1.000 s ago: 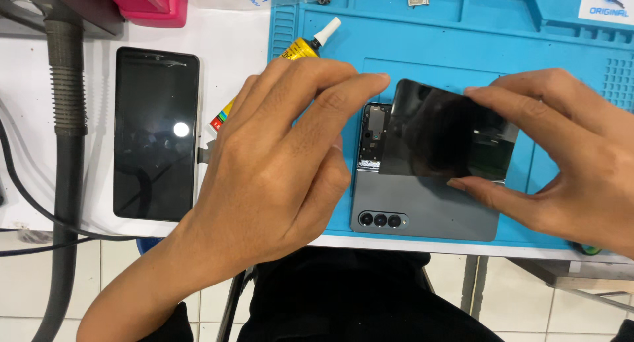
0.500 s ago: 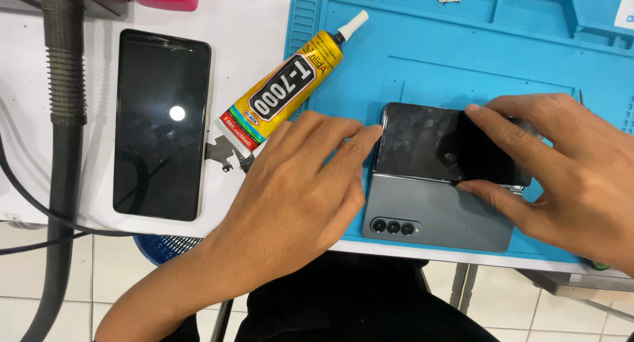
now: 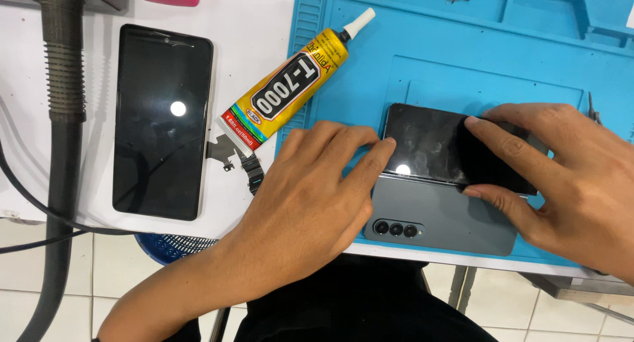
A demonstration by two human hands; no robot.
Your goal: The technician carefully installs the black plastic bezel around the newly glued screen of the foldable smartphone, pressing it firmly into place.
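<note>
Both hands are down on the foldable phone point(image 3: 442, 216), which lies on the blue repair mat point(image 3: 475, 64) at the near edge of the bench point(image 3: 257, 25), its grey back up and its triple camera toward the person. Over its far half sits a glossy black screen panel point(image 3: 429, 147), laid across the body. The left hand point(image 3: 310, 203) rests flat and open, fingers spread, with the fingertips point(image 3: 386, 146) pressing against the panel's left edge. The right hand point(image 3: 568, 177) is spread too, fingers lying along the panel's right part and the thumb against its near edge, pinning it to the phone body rather than clasping it.

Just left of the phone, a yellow glue tube point(image 3: 297, 84) with a white nozzle lies slantwise, half on the mat, half on the white bench. Near its crimped end lies a small flex cable part point(image 3: 234, 158). Further left a second, black smartphone point(image 3: 162, 120) lies screen up, and a grey ribbed hose point(image 3: 63, 84) runs down beside it.
</note>
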